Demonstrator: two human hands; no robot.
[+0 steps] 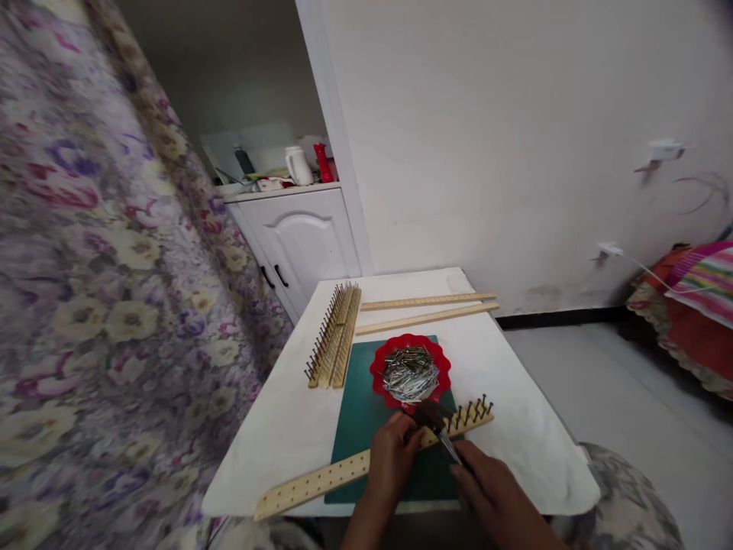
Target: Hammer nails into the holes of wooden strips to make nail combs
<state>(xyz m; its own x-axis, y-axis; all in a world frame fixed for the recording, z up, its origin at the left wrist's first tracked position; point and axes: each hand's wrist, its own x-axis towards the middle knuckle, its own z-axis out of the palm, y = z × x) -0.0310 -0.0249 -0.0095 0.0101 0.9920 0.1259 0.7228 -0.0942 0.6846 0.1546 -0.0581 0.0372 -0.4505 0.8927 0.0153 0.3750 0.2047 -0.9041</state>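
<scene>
A long wooden strip [321, 483] with rows of holes lies slantwise across a green cutting mat [358, 397]. Several dark nails [473, 412] stand up from its right end. My left hand [392, 454] is closed over the strip's middle, fingertips pinched together; whatever they hold is too small to make out. In my right hand [486, 485] is a hammer [448, 444], gripped by its handle. Its dark head is just right of my left fingertips, over the strip. Right behind the hammer head sits a red scalloped bowl [378, 374] full of loose nails [411, 374].
Wooden strips studded with nails [335, 336] stand at the table's left side. Two bare wooden strips [427, 315] lie toward the back of the white table [527, 428]. A floral curtain [143, 305] hangs on the left, and a wall [458, 153] rises behind.
</scene>
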